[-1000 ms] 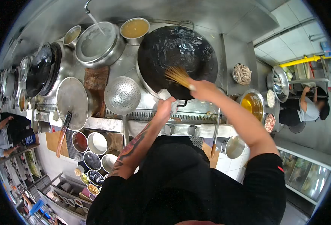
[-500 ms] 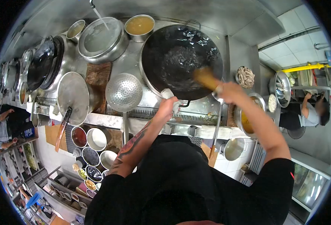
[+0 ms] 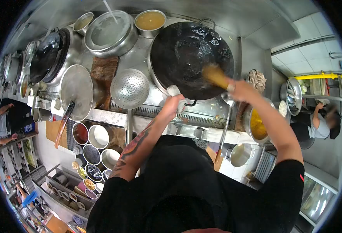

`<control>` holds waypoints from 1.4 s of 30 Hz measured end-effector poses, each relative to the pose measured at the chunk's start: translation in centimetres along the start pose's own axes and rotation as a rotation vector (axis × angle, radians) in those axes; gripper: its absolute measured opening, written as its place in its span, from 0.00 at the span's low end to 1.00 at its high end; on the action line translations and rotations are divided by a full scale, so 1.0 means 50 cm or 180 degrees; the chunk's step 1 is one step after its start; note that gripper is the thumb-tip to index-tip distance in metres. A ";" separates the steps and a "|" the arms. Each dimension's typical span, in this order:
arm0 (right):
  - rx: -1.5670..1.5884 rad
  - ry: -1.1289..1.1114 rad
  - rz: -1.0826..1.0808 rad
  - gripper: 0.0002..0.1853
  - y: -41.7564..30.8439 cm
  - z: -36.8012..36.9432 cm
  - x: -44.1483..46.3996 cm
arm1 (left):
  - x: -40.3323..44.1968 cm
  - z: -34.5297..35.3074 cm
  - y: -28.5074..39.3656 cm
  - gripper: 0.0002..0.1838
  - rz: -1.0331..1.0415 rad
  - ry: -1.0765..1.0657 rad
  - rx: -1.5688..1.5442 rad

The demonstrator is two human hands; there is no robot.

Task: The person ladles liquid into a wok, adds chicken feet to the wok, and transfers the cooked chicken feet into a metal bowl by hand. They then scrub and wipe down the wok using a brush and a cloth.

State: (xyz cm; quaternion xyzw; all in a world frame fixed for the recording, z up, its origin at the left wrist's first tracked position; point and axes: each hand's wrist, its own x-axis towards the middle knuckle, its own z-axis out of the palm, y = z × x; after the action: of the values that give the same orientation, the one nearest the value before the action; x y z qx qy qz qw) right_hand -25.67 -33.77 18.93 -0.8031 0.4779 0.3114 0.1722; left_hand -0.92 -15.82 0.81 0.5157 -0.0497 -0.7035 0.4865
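A large black wok (image 3: 186, 58) with wet, shiny patches sits on the stove. My left hand (image 3: 173, 105) is closed around a white cloth (image 3: 174, 91) at the wok's near edge, beside its lower loop handle. Over the wok's right side, my right hand (image 3: 241, 91) grips a straw-coloured bamboo brush (image 3: 216, 76), slightly blurred, with its bristles pointing left into the wok. Just below that hand lies a long-handled ladle (image 3: 226, 116).
Left of the wok are a perforated strainer (image 3: 129, 88), a lidded pot (image 3: 76, 92) and a large steel pot (image 3: 110, 35). A bowl of yellow liquid (image 3: 258, 123) stands at right. Co-workers (image 3: 320, 123) are at both far sides.
My right hand and the brush have moved right across the wok. My left hand still holds the cloth at the rim. The whole view has shifted slightly.
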 end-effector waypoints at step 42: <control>0.5234 0.0984 -0.1075 0.50 -0.286 0.486 -0.134 | -0.152 -0.056 -0.101 0.16 0.4168 0.0681 0.2747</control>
State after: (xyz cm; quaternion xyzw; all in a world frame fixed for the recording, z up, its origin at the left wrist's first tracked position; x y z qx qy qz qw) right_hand -23.67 -8.47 4.95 -0.5167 0.4439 -0.2776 0.6774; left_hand -2.00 -6.41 1.77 0.5896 -0.5645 -0.1393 0.5606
